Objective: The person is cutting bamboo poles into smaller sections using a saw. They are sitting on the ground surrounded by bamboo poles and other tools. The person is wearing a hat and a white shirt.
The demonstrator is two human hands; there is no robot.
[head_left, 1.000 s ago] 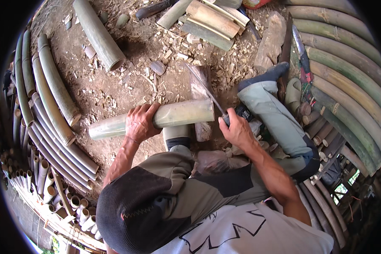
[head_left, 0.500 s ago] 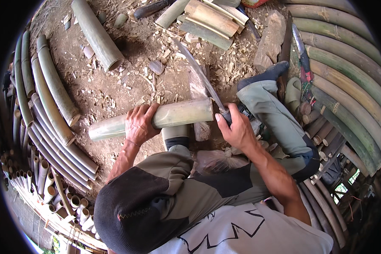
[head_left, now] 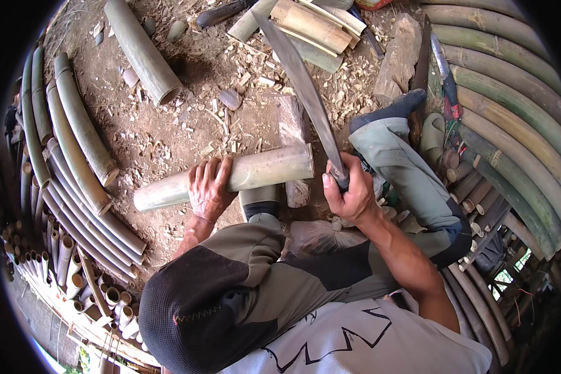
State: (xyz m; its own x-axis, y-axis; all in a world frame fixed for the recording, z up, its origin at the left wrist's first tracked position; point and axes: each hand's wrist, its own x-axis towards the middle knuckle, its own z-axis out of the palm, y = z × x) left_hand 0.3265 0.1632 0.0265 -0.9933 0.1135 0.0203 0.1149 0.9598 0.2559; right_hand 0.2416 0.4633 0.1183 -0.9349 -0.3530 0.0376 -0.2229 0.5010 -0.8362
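I log the scene from the head view: dirt ground (head_left: 168,134) littered with wood chips, flanked by stacked bamboo poles on the left (head_left: 75,162) and a curved bank of longer green poles on the right (head_left: 511,124). A loose thick bamboo section (head_left: 142,50) lies at upper left, a pile of split bamboo slats (head_left: 315,28) at top centre. The working piece, a pale green bamboo tube (head_left: 262,171), lies roughly horizontal across a wooden block (head_left: 291,149), just in front of the person's knees. I note the left hand (head_left: 209,190) wrapped over the tube near its middle, fingers curled down around it, pinning it. The right hand (head_left: 349,196) is fisted tight on the handle of a long machete (head_left: 305,93), blade raised and angled up-left above the tube's right end, clear of it.
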